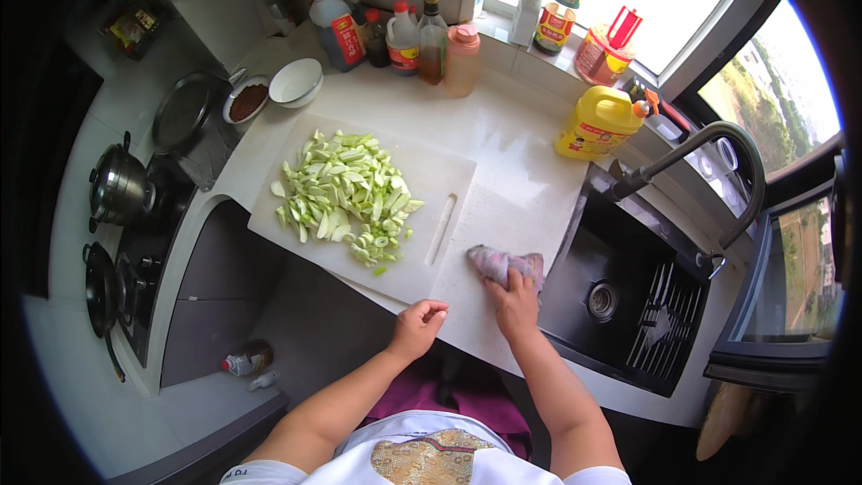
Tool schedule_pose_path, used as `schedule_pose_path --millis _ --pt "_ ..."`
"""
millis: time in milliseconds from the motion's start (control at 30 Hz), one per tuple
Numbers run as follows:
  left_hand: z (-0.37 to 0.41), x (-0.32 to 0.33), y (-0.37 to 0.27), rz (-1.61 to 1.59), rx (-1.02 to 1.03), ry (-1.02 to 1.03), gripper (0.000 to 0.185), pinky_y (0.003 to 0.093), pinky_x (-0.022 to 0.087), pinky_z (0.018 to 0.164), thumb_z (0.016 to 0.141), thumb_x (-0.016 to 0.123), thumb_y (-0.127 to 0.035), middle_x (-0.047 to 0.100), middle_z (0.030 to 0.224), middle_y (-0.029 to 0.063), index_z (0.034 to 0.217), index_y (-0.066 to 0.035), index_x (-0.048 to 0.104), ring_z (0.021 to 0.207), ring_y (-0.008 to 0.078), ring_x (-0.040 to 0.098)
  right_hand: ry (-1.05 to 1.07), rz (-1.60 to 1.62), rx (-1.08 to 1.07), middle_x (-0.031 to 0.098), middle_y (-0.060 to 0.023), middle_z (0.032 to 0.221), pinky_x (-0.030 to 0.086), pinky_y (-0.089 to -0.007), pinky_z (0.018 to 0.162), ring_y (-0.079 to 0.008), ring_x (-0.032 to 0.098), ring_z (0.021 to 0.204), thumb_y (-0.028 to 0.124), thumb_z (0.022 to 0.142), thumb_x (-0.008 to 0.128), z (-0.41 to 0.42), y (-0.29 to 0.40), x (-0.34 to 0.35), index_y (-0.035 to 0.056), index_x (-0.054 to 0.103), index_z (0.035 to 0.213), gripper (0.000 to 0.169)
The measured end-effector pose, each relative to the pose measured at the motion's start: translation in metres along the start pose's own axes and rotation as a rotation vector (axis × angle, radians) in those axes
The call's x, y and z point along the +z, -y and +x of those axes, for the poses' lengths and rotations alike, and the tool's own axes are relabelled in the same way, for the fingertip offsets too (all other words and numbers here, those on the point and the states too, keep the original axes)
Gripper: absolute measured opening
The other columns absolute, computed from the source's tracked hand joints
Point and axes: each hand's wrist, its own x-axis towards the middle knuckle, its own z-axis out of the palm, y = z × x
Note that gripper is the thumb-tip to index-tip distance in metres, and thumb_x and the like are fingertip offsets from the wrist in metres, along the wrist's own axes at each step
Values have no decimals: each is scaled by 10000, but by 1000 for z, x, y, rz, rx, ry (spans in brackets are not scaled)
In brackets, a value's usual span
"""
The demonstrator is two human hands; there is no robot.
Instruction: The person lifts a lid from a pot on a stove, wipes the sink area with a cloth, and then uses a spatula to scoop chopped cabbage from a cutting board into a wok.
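Observation:
My right hand [515, 300] presses a crumpled pinkish-grey cloth [502, 265] onto the pale countertop [515, 205], just left of the sink. The cloth lies partly under my fingers. Curled near the counter's front edge, my left hand [419, 327] shows nothing in its fingers. Just beyond it lies a white plastic cutting board [417, 178] with a slot handle at its right end. On the board is a heap of sliced pale green vegetable [340, 182], with small chopped rounds [377, 242] at its near edge.
A black sink [579, 263] with a curved faucet [751, 168] and a drain rack [656, 327] is at right. Behind stand a yellow jug [599, 124] and several sauce bottles [431, 47]. White bowl [296, 83], bowl of dark red seasoning [246, 101], and pot [120, 182] are leftward.

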Motion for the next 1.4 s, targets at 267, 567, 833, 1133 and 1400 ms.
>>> schedule_pose_path --millis 267,567,833,1133,1400 --pt "-1 13 -2 -87 -2 -92 131 252 501 661 844 612 -87 671 826 59 947 -11 645 720 99 615 -125 -146 402 531 -120 1125 496 -403 761 -333 516 987 57 729 580 63 -111 -40 183 703 946 279" --pt "0 44 -18 -70 -117 -34 147 244 500 726 858 584 -52 661 889 69 985 14 617 774 103 609 161 32 -98 489 -154 1140 494 -384 743 -318 511 938 104 737 561 -1 -8 -2 209 684 1026 330" --pt "2 50 -26 -56 -86 -133 136 253 508 723 861 581 -43 659 894 73 978 19 607 775 109 612 -14 -32 138 497 -80 1099 498 -396 702 -310 489 962 165 796 551 137 -86 38 239 673 1017 263" --pt "-17 38 -26 -10 -124 -151 133 242 498 698 846 608 -68 664 860 54 954 5 631 750 92 606 -29 -113 494 522 -88 1136 476 -408 829 -322 482 1050 218 831 557 162 -181 3 227 692 963 189" --pt "3 61 -31 -14 -88 59 138 249 500 729 861 584 -54 661 890 71 976 18 613 777 109 614 31 -47 199 527 -90 1112 506 -388 719 -302 526 959 109 758 574 19 -105 -22 226 699 964 268"
